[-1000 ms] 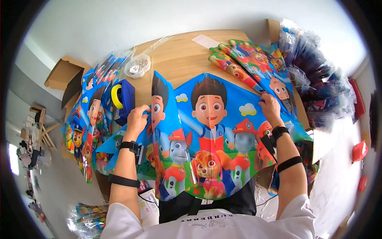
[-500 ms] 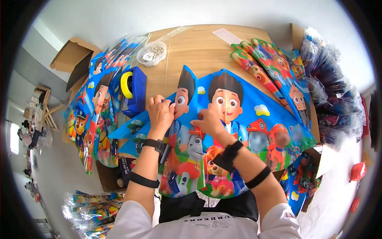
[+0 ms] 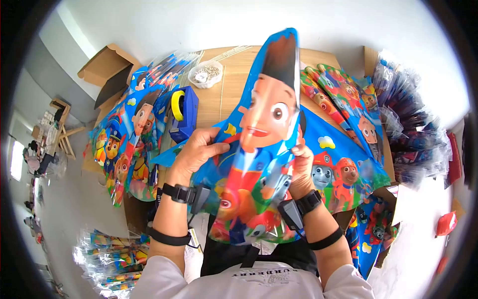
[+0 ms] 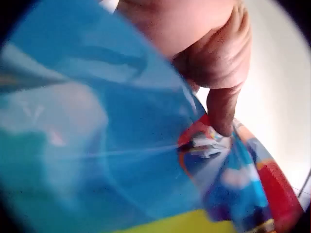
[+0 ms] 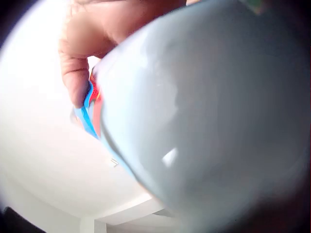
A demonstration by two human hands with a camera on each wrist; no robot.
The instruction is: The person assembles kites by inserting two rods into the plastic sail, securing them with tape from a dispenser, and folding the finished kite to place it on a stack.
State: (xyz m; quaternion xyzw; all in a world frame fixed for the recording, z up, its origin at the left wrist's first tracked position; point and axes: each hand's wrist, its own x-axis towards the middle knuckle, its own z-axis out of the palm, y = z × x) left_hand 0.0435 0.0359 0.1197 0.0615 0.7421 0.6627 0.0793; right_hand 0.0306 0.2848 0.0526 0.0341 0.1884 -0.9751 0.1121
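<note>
A blue kite [image 3: 271, 107] of thin printed film, with a cartoon boy and dogs on it, is lifted in front of the body, its pointed top upward. On its left edge, my left hand [image 3: 194, 157] pinches the film under the thumb. The right edge is pinched by my right hand [image 3: 301, 172], whose thumb lies on the front. In the left wrist view the film [image 4: 131, 111] gathers in creases beneath a digit of the left hand [image 4: 209, 53]. A folded edge of film [image 5: 92, 114] sits at the right fingertips in the right wrist view.
Beside the left hand stands a blue tape dispenser [image 3: 190, 117] with yellow tape. A clear tub [image 3: 206, 74] of small parts and thin rods [image 3: 234, 52] lie behind. Printed kites pile at left [image 3: 122, 142] and right [image 3: 343, 92]. Bagged items [image 3: 411, 119] hang past the right edge.
Earlier the hands were spread apart over the kite on the table, then came together at its left fold. Now both hands have raised the kite's folded upper part toward the camera.
</note>
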